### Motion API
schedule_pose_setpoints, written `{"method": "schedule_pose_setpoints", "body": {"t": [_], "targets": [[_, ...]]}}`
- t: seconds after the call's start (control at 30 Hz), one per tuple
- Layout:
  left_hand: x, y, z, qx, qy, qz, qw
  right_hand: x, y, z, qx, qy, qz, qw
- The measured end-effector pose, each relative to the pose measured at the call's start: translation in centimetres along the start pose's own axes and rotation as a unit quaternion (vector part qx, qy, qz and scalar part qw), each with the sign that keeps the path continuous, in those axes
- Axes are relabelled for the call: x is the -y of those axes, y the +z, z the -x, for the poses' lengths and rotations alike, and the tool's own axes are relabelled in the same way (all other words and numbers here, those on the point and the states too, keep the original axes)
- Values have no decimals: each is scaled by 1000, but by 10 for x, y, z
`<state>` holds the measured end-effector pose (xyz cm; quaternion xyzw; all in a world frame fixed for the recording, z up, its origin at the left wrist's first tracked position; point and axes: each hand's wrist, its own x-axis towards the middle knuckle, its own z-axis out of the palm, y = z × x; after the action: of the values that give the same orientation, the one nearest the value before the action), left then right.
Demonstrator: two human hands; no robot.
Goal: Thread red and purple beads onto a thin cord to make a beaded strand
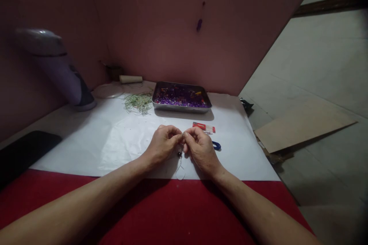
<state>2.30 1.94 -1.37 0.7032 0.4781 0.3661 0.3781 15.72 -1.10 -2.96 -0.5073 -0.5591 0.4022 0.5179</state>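
Observation:
My left hand [166,142] and my right hand [201,148] meet fingertip to fingertip above the white sheet, each closed in a pinch. Between them they hold a thin clear thread [180,173], whose loop trails down toward the sheet's front edge. A dark round bead [179,154] sits on the thread just below the fingers. What lies right at the fingertips is too small to make out. Beyond my right hand is a red and clear packet [204,127]. A dark blue handle [216,146], perhaps of scissors, shows partly behind that hand.
A metal tray [184,110] of purple beads stands at the back, beside a tangle of pale green threads [138,103]. A large purple bottle [67,72] and a black object [31,149] are on the left. A beaded strand [199,25] hangs before the pink wall.

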Motion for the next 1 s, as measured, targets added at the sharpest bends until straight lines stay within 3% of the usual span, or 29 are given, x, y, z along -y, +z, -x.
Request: {"method": "schedule_pose_setpoints", "body": {"t": [0.43, 0.8, 1.0], "targets": [[2, -1, 1, -2, -2, 51, 999, 4, 1, 1, -15, -11, 36, 999], [0, -2, 0, -7, -63, 179, 982, -1, 1, -1, -11, 7, 10, 1000], [0, -6, 0, -6, -69, 213, 975, -1, 1, -1, 7, -35, 32, 999]]}}
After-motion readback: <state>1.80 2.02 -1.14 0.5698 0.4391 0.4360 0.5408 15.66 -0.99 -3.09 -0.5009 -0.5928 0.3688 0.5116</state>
